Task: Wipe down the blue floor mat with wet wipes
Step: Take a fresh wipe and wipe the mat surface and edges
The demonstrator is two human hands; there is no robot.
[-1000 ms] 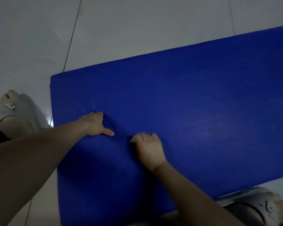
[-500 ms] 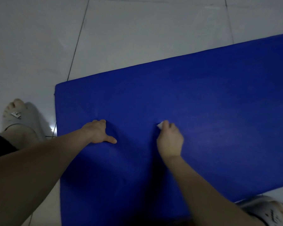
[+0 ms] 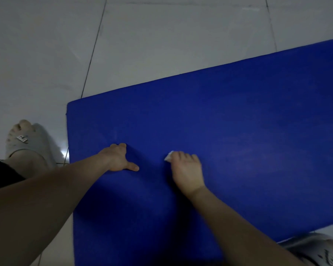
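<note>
The blue floor mat (image 3: 238,141) lies flat on the pale tiled floor and fills the middle and right of the head view. My left hand (image 3: 118,159) rests on the mat near its left end, thumb stretched out to the right, fingers pointing away from me. My right hand (image 3: 186,169) is a short way to its right, pressing a white wet wipe (image 3: 169,156) onto the mat. Only a small corner of the wipe shows past my fingers; the rest is hidden under the hand.
My left foot in a grey slipper (image 3: 25,140) stands on the tiles just left of the mat's edge. My right slipper (image 3: 315,248) shows at the bottom right, next to the mat's near edge. Bare floor tiles (image 3: 161,45) stretch beyond the mat.
My right hand swept the wipe to the right and away from me, then came back a little towards the left hand. The left hand stayed planted on the mat.
</note>
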